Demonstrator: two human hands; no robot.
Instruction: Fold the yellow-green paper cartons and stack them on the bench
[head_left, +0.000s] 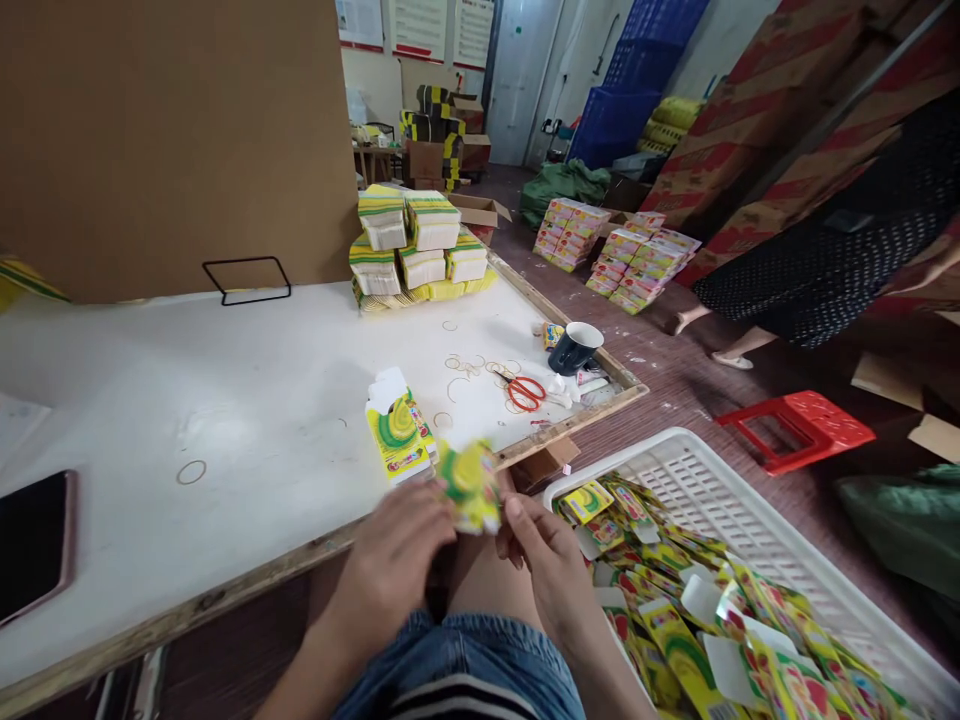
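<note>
Between my hands, over my lap, is a small yellow-green carton (469, 485), blurred by motion. My left hand (401, 540) is closed on its left edge, with the fingertips partly hidden. On the opposite side my right hand (544, 550) pinches the carton's right edge between thumb and fingers. Just beyond, at the table's near edge, lies another yellow-green carton (400, 432) with its white end flap raised. To the right of my right hand, a white plastic basket (694, 465) holds many flattened-looking cartons (675, 650) in a loose heap.
On the white table (262, 400) are red-handled scissors (525, 392), rubber bands (465, 366), a dark mug (576, 348), a phone (34, 540) and stacked carton bundles (420, 250). A red stool (802, 430) stands on the floor. A person (840, 240) is at the right.
</note>
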